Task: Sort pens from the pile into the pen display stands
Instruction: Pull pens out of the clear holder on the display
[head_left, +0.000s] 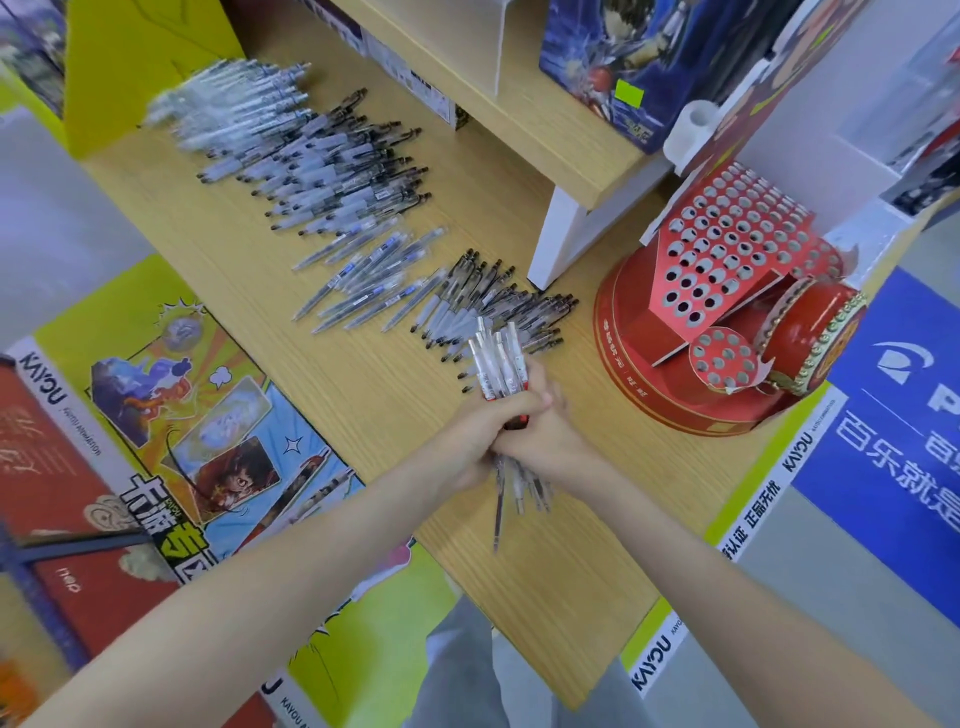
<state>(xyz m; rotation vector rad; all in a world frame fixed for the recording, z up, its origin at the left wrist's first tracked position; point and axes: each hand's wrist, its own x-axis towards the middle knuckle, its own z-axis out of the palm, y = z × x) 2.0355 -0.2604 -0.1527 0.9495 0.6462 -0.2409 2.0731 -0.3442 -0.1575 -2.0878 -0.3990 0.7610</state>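
Observation:
Both my hands meet over the wooden shelf (395, 374) and grip one bundle of white pens (497, 358). My left hand (470, 436) wraps the bundle from the left, my right hand (545, 431) from the right. The pens' tops fan out above my fingers; their tips stick out below my wrists. To the right stands the red pen display stand (727, 260), a drum-shaped base with a sloped panel full of holes, all without pens. A pile of black pens (498, 306) lies just beyond my hands.
Further rows of pens lie along the shelf: blue-marked ones (363, 275), then a long heap of clear and black ones (311, 156). A raised wooden shelf (519, 104) with boxes stands behind. Printed posters hang on both sides below the shelf.

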